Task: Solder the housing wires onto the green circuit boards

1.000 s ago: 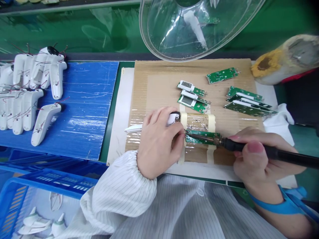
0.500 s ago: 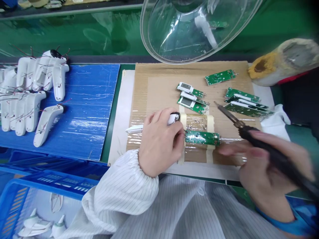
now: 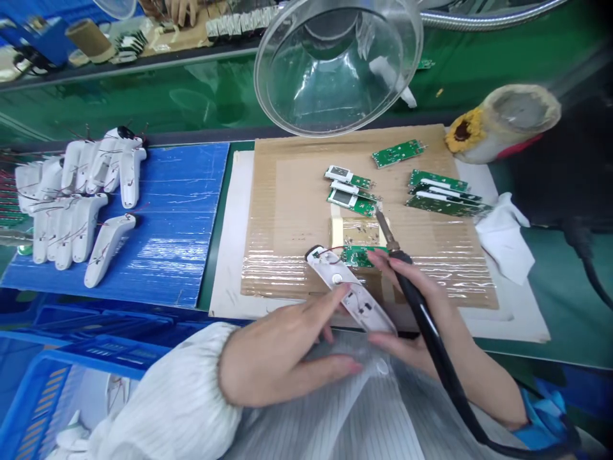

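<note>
My right hand (image 3: 433, 313) holds a soldering iron (image 3: 416, 294), its tip pointing up and away beside the stacked boards. Its thumb touches the lower end of a white handle-shaped plastic housing (image 3: 357, 297), and a fingertip reaches the green circuit board (image 3: 357, 255). That housing lies tilted, open side up, with thin wires inside; a red wire runs from its dark end towards the board. My left hand (image 3: 282, 348) is at the housing's left side, index finger touching its edge, thumb stretched out and apart. Some left fingers are partly hidden behind it.
Green boards with white-framed displays (image 3: 352, 195) and another stack (image 3: 443, 195) lie on the cardboard (image 3: 297, 153). White housings (image 3: 110, 249) cover part of a blue sheet (image 3: 177, 223). A clear funnel-shaped hood (image 3: 335, 108) hangs above. A blue crate (image 3: 29, 396) stands lower left.
The white housing has turned open side up and swung towards me, tilted. My left hand has loosened and moved nearer my body; my right hand has come left to the housing and board with the iron.
</note>
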`<state>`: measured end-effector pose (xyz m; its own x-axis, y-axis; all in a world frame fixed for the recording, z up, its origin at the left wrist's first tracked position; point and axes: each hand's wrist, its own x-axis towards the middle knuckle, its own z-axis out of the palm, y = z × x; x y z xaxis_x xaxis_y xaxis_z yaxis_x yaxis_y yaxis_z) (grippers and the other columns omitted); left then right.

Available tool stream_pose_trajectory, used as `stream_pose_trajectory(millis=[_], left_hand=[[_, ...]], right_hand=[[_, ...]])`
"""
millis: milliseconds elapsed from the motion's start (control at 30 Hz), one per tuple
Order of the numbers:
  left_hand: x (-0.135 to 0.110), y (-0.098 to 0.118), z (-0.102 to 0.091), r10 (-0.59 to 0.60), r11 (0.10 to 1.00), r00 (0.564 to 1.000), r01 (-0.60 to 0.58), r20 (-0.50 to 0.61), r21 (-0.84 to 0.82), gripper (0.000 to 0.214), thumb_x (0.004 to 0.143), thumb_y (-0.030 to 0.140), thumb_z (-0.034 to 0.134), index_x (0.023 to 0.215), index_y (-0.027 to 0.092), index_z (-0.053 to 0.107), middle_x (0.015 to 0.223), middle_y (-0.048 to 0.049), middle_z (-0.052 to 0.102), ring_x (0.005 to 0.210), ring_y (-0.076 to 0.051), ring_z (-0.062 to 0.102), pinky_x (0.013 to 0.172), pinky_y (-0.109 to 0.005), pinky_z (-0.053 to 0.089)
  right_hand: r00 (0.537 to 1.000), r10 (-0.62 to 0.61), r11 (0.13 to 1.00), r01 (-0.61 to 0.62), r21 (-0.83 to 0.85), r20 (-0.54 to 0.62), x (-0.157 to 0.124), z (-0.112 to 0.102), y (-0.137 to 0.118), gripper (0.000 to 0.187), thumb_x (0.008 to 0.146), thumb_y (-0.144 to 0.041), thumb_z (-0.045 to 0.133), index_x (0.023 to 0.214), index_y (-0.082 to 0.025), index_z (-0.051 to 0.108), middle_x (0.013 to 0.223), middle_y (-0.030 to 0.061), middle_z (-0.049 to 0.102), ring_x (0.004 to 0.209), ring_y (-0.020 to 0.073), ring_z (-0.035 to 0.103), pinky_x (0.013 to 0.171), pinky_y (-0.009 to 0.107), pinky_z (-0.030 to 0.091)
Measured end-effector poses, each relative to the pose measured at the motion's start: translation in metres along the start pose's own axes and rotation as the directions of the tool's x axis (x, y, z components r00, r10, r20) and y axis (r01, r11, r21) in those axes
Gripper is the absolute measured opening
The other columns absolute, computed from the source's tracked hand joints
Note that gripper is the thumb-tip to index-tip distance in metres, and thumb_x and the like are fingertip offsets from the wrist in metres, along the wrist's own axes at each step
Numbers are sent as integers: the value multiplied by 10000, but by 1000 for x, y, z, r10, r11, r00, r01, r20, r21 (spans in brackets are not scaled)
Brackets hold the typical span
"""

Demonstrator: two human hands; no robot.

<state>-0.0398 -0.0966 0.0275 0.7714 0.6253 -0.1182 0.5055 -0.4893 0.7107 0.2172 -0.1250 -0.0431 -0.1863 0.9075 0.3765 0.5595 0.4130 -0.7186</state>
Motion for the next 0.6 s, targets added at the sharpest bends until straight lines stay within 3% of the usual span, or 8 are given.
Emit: stream_pose_trajectory(millis=[67, 133, 200, 267, 433, 600], left_hand=[[15, 7, 6, -16, 997, 1000, 16, 3, 79, 505, 1013, 363, 528, 1446, 132, 407, 983, -68, 730, 780, -194, 703, 702, -315, 614], [32, 13, 7, -45, 943, 999, 52, -29, 328, 209, 996, 237, 543, 1171, 145, 609, 937, -61, 708, 774, -223, 688, 669, -364, 601], [47, 19, 5, -13, 836, 999, 32, -38, 547, 68, 944, 132, 584, 945, 138, 653, 928, -74, 684, 782, -246, 676, 630, -381, 583], [57, 23, 2, 47, 754, 999, -20, -23, 656, 68, 903, 88, 623, 853, 126, 649, 882, -78, 668, 774, -247, 666, 595, -361, 560], [62, 17, -1, 314, 712, 949, -242, 10, 659, 149, 921, 121, 623, 772, 135, 629, 854, -64, 655, 824, -239, 645, 681, -373, 534], [58, 0, 1, 380, 830, 918, -283, -115, 481, 161, 994, 148, 543, 880, 156, 656, 986, -24, 699, 998, -194, 635, 987, -411, 457]], right_hand=[[995, -51, 996, 58, -67, 90, -6, 5, 2, 970, 746, -380, 829, 1536, -229, 287, 1488, 105, 546, 1399, 272, 509, 1233, 554, 353], [993, -47, 994, 57, -96, 110, -9, 9, 4, 951, 784, -370, 800, 1544, -222, 247, 1518, 107, 513, 1421, 250, 483, 1256, 536, 314], [995, -36, 995, 44, -85, 98, -9, 11, 5, 943, 783, -387, 799, 1537, -222, 258, 1516, 104, 517, 1416, 246, 489, 1249, 514, 337], [995, -52, 996, 58, -73, 81, -7, 10, 5, 934, 782, -388, 800, 1532, -217, 270, 1503, 107, 531, 1420, 255, 484, 1235, 514, 362], [994, -68, 990, 78, -121, 86, -5, 8, 2, 897, 816, -381, 770, 1539, -214, 267, 1500, 117, 531, 1384, 260, 524, 1222, 535, 372], [992, -83, 985, 96, -145, 94, -6, 9, 3, 892, 807, -409, 777, 1521, -160, 303, 1493, 115, 539, 1380, 215, 522, 1274, 454, 292]])
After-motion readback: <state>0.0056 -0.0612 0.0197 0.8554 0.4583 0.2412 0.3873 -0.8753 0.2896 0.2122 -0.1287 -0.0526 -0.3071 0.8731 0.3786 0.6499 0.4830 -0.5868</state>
